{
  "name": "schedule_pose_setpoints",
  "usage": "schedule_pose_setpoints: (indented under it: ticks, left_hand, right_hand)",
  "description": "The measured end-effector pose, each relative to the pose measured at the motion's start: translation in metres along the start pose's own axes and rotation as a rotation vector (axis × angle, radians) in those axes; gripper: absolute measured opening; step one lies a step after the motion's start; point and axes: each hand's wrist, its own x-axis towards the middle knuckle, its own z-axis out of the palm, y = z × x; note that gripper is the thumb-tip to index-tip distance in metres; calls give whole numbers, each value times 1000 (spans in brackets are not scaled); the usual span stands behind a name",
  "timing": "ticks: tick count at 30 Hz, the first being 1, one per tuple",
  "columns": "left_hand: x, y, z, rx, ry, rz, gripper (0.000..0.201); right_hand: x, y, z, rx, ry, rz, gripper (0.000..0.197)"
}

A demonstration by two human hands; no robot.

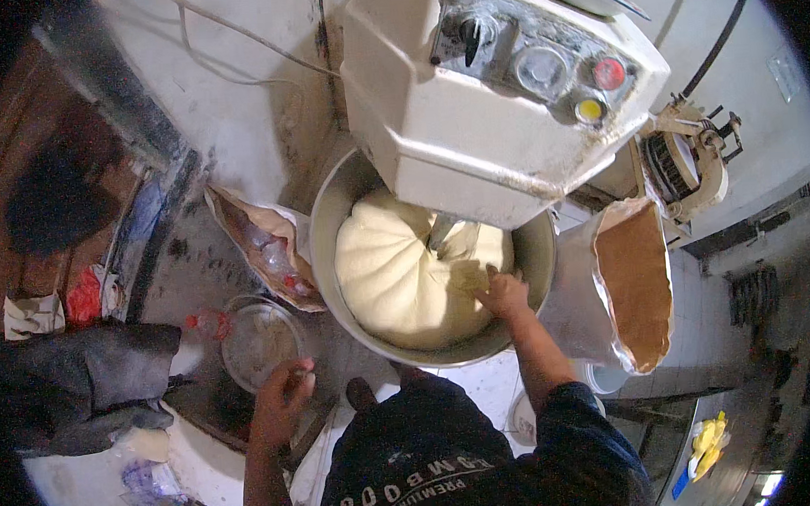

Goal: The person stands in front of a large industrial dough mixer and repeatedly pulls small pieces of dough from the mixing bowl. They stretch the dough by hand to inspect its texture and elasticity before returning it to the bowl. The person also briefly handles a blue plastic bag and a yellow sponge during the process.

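A large pale mass of dough (407, 281) fills much of the round metal bowl (324, 258) of a mixer. Its surface is folded into thick creases that run toward the metal mixing tool (441, 232) near the middle. My right hand (503, 295) reaches over the bowl's near right side and touches the dough, thumb raised apart from the fingers. To the left of the bowl, my left hand (288, 390) hangs in the air with its fingers curled together, near a round pale container (260, 341). Whatever it may hold is too small to make out.
The white mixer head (473, 147), with a knob and coloured buttons, overhangs the bowl. An open paper sack (634, 285) stands right of it, and another opened bag (265, 238) left. Dark cloth (88, 384) lies at far left. A yellow item (709, 443) rests on a surface lower right.
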Motion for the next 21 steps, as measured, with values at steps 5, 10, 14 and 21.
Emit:
schedule_pose_setpoints:
  ticks: [5,10,14,21]
  left_hand:
    - [-8,-11,-1,178,74,-256,27]
    - [-15,-32,1,292,49,-256,28]
    - [-20,-17,7,174,97,-204,30]
    - [-15,-34,-3,266,0,-256,31]
  right_hand:
    - [-15,-55,-6,-482,478,-284,55]
    - [86,-44,109,-151,244,10,74]
    - [54,-119,127,-228,-11,225,79]
    - [33,-148,51,-870,-400,-338,36]
